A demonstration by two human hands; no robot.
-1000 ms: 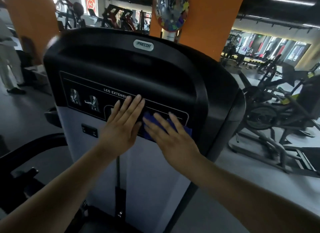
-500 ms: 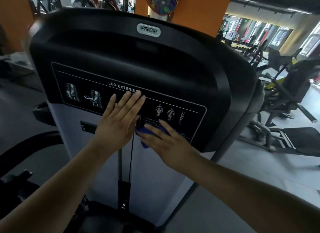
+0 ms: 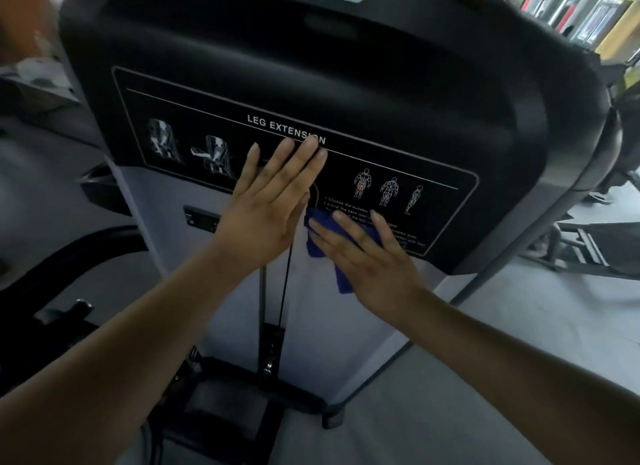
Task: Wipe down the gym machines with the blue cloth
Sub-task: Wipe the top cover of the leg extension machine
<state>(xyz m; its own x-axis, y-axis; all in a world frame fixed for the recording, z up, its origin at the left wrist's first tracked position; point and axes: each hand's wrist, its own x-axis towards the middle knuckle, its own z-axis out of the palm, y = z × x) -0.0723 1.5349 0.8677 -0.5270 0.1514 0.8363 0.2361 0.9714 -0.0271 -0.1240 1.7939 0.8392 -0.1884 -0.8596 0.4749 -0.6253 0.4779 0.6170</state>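
Head view, one leg-extension machine (image 3: 398, 94), one blue cloth (image 3: 320, 231), two flat hands, left hand (image 3: 268, 205), right hand (image 3: 372, 260)

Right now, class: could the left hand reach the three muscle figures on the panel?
Probably yes: the left hand lies flat just left of the muscle figures, while the right hand presses the blue cloth below them.

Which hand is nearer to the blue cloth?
Right. The right hand presses flat on the blue cloth; the left hand lies flat on the machine panel just left of it.
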